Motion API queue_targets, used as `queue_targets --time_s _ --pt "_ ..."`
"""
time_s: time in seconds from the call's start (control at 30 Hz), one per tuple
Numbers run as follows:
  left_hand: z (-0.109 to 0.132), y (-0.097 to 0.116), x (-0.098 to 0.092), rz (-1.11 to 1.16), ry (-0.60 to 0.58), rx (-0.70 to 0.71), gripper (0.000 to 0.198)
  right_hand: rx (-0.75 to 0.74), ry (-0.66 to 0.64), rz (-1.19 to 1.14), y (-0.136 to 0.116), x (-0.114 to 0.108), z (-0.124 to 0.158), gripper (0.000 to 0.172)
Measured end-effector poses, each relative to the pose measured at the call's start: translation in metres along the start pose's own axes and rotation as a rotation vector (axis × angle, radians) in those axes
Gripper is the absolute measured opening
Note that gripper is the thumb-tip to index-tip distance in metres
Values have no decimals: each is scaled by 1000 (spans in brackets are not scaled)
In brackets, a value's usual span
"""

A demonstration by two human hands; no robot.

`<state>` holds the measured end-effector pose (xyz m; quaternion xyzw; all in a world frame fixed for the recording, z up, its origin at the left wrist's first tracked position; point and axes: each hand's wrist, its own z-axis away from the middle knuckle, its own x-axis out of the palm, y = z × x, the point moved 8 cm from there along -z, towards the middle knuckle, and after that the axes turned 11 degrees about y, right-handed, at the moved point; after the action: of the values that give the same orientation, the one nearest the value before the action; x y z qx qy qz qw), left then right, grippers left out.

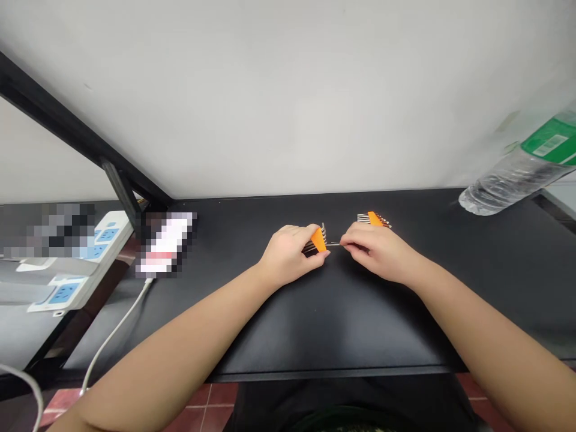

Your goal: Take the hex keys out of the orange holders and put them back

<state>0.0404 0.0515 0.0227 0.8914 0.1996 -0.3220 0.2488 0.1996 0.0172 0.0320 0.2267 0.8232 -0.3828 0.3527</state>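
My left hand [290, 255] is closed around an orange holder of hex keys [318, 239], which rests on the black table [315, 324]. My right hand [378, 251] pinches a thin metal hex key [335, 243] whose tip meets that holder. A second orange holder with several hex keys [373, 219] lies on the table just behind my right hand, untouched.
A clear plastic bottle with a green label [517, 174] lies at the back right against the white wall. At the left are a blurred phone [164, 243] with a white cable [114, 333], white power strips [74, 264] and a black frame bar [76, 135].
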Motion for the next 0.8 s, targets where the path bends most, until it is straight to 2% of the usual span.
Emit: queue_targets --time_s 0.27,0.53,0.8 --pt "0 0 1 14 -14 -9 32 -64 13 76 -6 -3 5 24" --pt "0 2 2 31 -22 20 28 -102 29 87 -9 -5 6 26" --pt "0 2 3 24 -33 15 26 -91 -31 214 -15 -2 9 32"
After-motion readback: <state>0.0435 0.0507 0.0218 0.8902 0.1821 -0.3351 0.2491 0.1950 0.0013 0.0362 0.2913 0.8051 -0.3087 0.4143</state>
